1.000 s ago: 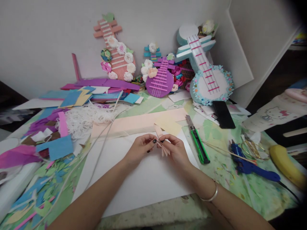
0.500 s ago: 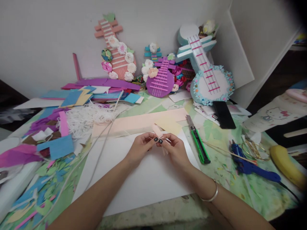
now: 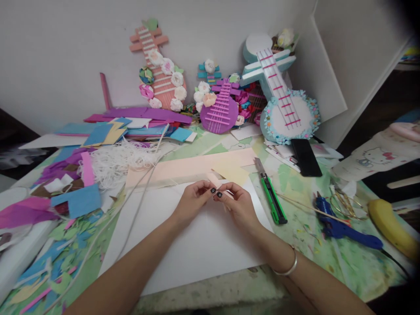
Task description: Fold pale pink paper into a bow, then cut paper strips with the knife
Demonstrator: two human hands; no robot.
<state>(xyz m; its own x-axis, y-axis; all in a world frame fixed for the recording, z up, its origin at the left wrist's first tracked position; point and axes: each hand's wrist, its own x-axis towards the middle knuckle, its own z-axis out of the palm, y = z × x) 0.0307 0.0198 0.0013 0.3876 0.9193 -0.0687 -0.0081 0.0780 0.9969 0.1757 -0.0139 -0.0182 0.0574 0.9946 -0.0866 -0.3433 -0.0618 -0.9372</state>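
Note:
My left hand (image 3: 193, 202) and my right hand (image 3: 239, 203) meet over a white sheet (image 3: 197, 249), thumbs and fingertips pinched together. Between them is a small pale pink paper strip (image 3: 214, 178), its upper end showing above the fingers and the rest mostly hidden. Just behind my hands lie a long peach paper strip (image 3: 183, 165) and a pale yellow paper piece (image 3: 234, 173). A green box cutter (image 3: 271, 196) with its blade out rests to the right of my right hand.
Farther right are a blue glue gun (image 3: 348, 232), a banana (image 3: 390, 227), a phone (image 3: 306, 157) and a cup (image 3: 380, 153). White shredded paper (image 3: 114, 162) and coloured scraps (image 3: 62, 253) cover the left. Lute-shaped crafts (image 3: 221, 113) lean against the wall.
The thumbs have shifted slightly against each other and the pink paper strip has turned a little, showing less below the fingers. The things on the table stay put.

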